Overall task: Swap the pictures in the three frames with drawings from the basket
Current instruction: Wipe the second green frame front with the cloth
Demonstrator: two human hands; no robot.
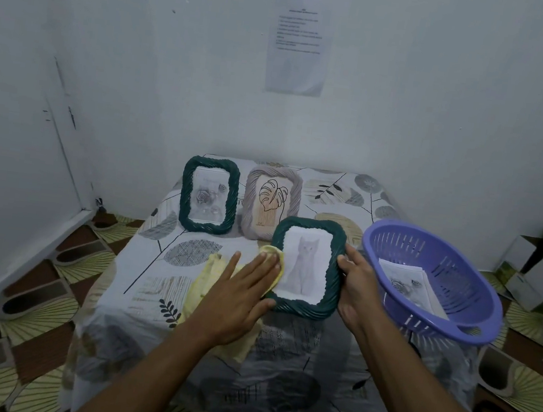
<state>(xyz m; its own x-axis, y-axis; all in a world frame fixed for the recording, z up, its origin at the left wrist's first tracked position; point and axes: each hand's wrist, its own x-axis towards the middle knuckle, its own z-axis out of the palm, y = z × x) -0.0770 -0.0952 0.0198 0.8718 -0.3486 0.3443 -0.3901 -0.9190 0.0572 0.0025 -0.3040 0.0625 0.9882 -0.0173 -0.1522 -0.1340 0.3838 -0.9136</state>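
1. Left hand (239, 291) lies flat with straight fingers, pressing a yellow cloth (202, 286) on the cat frame (305, 268). Right hand (358, 285) grips its right edge.
2. Cat frame sits low over the counter (160, 260), beside the purple basket (459, 280) holding papers (408, 280).
3. Cat frame looks done. Leaf frame (272, 202) looks not swapped. Rose frame (209, 194): cannot tell.

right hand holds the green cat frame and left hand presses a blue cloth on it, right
No: the head view shows the cloth is yellow, not blue. The right hand does hold the green cat frame, and the left hand presses the cloth on it.
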